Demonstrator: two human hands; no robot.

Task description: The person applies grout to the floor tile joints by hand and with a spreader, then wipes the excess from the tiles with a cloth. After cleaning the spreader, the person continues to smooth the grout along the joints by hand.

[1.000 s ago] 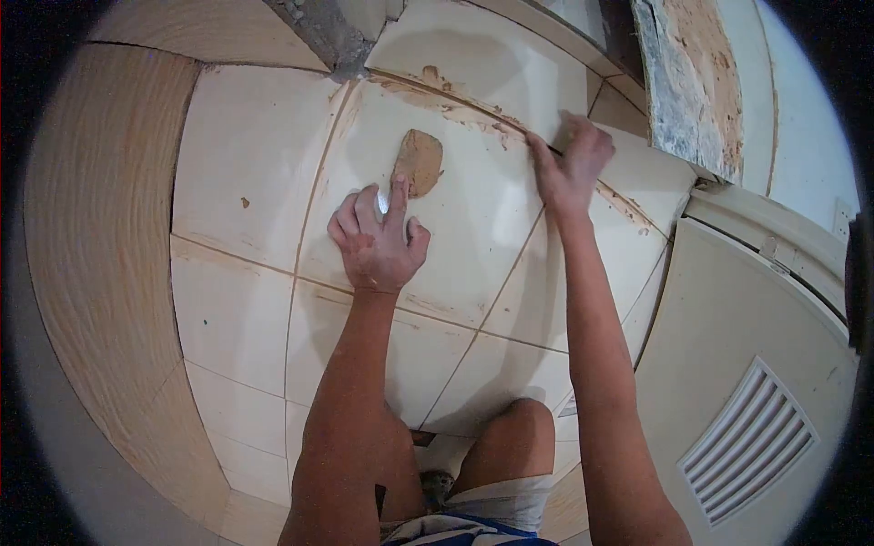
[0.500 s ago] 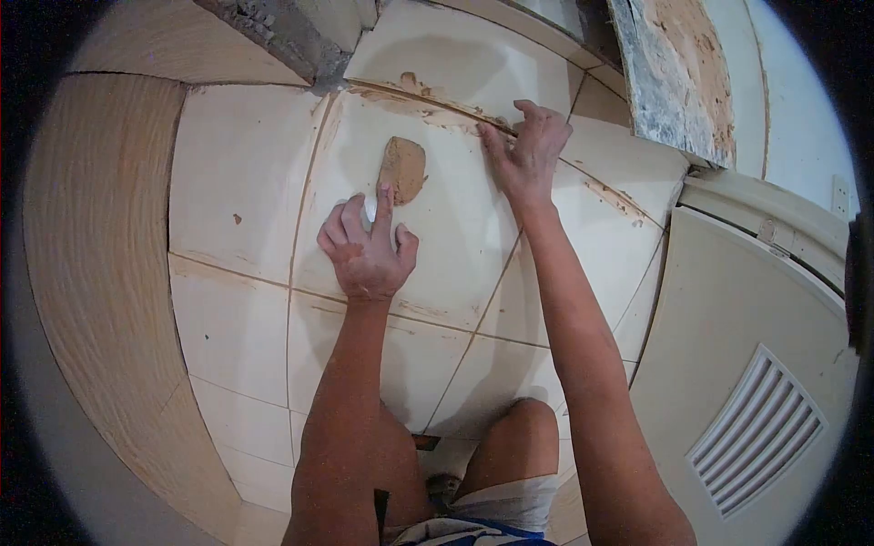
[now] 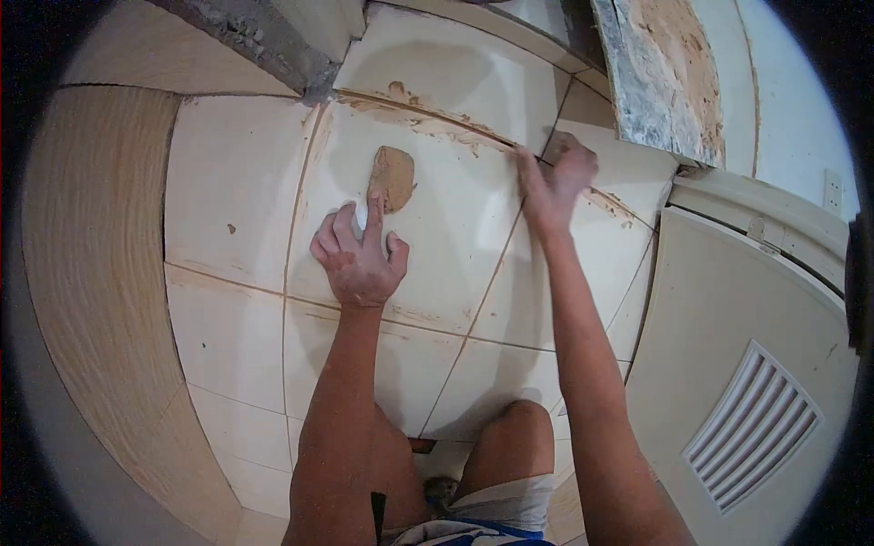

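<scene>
Tan lump point(image 3: 392, 180) on the central tile point(image 3: 437, 255) of the floor, lying nearer the tile's far edge than its near edge and a little left of its middle. Your left hand point(image 3: 358, 259) is palm down just on your side of it, index fingertip touching the lump's near end and thumb held away from the fingers; a small white patch point(image 3: 361, 217) shows beside the index finger, and you cannot tell here whether the grip closes on anything beneath the palm. Your right hand point(image 3: 557, 187), somewhat blurred, is at the tile's far right corner, its grip spread: the thumb, reaching to the brown joint point(image 3: 455, 125) along the far edge, stands apart from the curled fingers. Tan smears point(image 3: 410, 113) border this joint. Outward from these: to the left, a wood-patterned strip point(image 3: 100, 255); at far right, a rough slab point(image 3: 660, 77) coated with tan material; at near right, a pale panel point(image 3: 692, 337) with a white louvred vent point(image 3: 751, 428).
</scene>
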